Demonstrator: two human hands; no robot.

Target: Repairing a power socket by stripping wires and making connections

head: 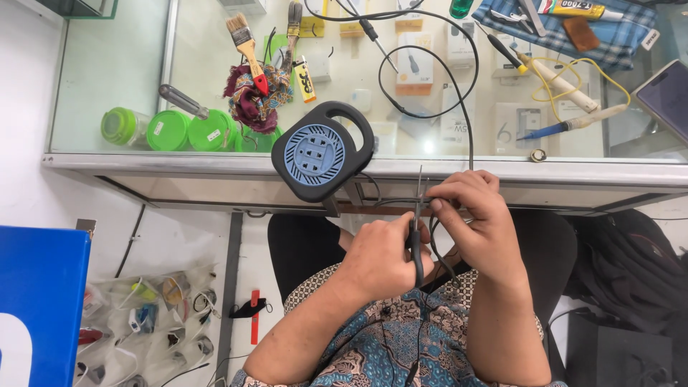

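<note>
Left hand (383, 254): low centre of the frame, fingers curled tight round the black handle of a pair of scissors (417, 229), blades pointing up toward the bench edge so the tips meet the cable.
Right hand (469, 208): just right of centre, fingers pressed together, pinching a thin black cable (459, 93) and holding it taut against the scissor blades.
Cable: runs up from the pinch, loops across the glass bench (107, 93) in the upper middle, slack enough to be worked at lap height.
Cord reel (322, 152): black case with a blue socket face, resting on the bench's front edge, centre of frame, near both hands.
Bench top: paintbrush (247, 46) and green jars (172, 130) upper left, soldering pens (562, 82) upper right, set well apart from the hands.
Floor: plastic bags of small parts (143, 315), lower left.
</note>
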